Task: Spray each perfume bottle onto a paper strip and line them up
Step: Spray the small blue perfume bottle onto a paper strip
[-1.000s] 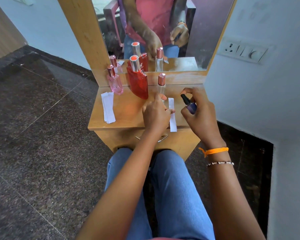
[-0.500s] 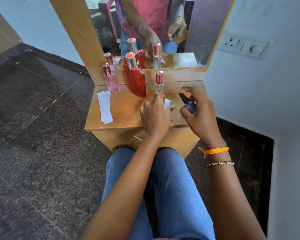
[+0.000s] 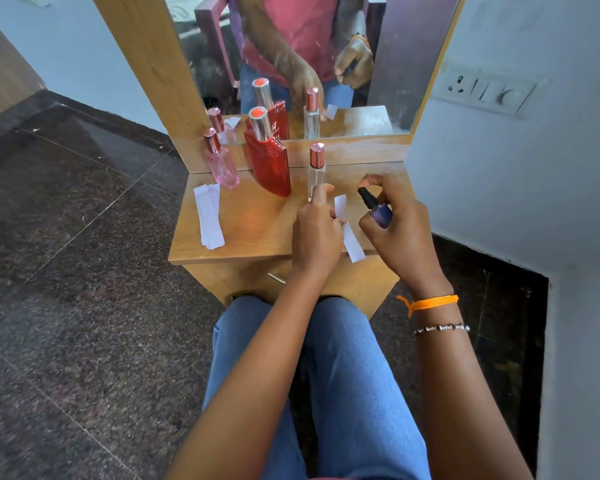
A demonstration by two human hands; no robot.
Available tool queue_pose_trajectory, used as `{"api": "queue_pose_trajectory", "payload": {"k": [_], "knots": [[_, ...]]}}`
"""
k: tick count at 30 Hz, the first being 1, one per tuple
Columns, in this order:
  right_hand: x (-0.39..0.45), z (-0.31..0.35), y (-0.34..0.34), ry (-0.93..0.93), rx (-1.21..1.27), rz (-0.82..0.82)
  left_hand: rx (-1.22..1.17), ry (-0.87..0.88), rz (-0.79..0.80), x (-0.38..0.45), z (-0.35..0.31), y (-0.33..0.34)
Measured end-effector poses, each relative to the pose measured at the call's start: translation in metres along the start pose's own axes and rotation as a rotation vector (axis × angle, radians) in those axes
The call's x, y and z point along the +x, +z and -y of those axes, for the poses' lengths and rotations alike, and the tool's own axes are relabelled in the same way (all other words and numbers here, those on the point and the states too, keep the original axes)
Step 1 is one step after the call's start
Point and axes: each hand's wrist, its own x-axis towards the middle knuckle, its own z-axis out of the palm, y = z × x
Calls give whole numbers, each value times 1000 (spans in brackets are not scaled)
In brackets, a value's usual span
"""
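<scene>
A flat stack of white paper strips [image 3: 209, 216] lies on the smooth wooden table [image 3: 257, 233]; a pink glass bottle [image 3: 221, 161], a shiny red bottle [image 3: 271, 161] and a thin clear bottle [image 3: 316, 171] stand by the mirror [image 3: 309, 57]; the left hand [image 3: 316, 237] pinches a paper strip [image 3: 347, 226]; the right hand [image 3: 399, 230] grips a small purple bottle [image 3: 378, 211], one finger on top; the floor [image 3: 66, 271] is dark speckled stone.

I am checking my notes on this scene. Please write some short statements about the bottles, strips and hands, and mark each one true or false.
1. The right hand holds a dark blue bottle. True.
2. The left hand holds a paper strip. True.
3. The red bottle lies on its side. False: it stands upright.
4. The spare strips lie right of the clear bottle. False: they lie far left, near the pink bottle.
</scene>
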Motion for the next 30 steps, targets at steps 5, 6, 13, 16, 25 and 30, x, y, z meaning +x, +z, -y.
{"api": "queue_pose_trajectory", "payload": {"k": [5,6,13,16,25,30], "knots": [[0,-4,-1,-18,-20,-21,288,135,-120,-5,4,3],[0,-4,0,-16,-11,-26,366,150,-178,-9,5,2],[0,-4,3,-8,5,-43,543,263,-134,-51,15,5],[0,-8,3,0,15,-55,589,290,-51,-57,20,7],[1,-9,3,-5,38,-39,600,248,43,-36,18,-3],[1,-6,7,23,103,-49,567,226,111,-32,22,-3]]}}
